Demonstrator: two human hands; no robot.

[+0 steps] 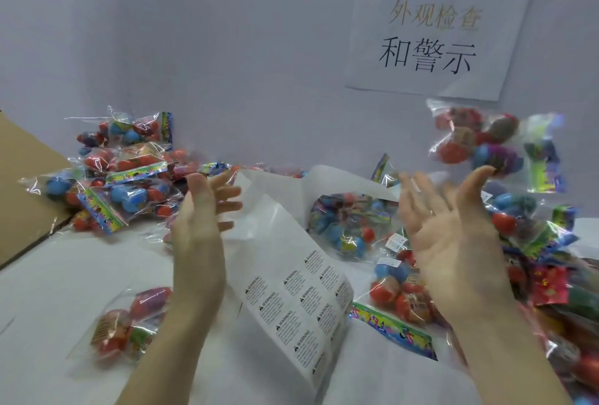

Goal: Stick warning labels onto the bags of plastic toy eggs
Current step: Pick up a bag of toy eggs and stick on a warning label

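A plain pale wall stands behind my place, and a paper sign with printed characters is taped on it. Below is the white tabletop, with a brown cardboard box at its left edge.

The bags of toy eggs lie in two heaps, I think to keep them sorted: one pile far left beside the box, another pile at my right. One bag is in the air above my right hand; nothing holds it. A single bag lies near my left forearm.

The label sheet lies curled between my arms, near for peeling.

My left hand and the right one are both released, fingers spread, grasping nothing.
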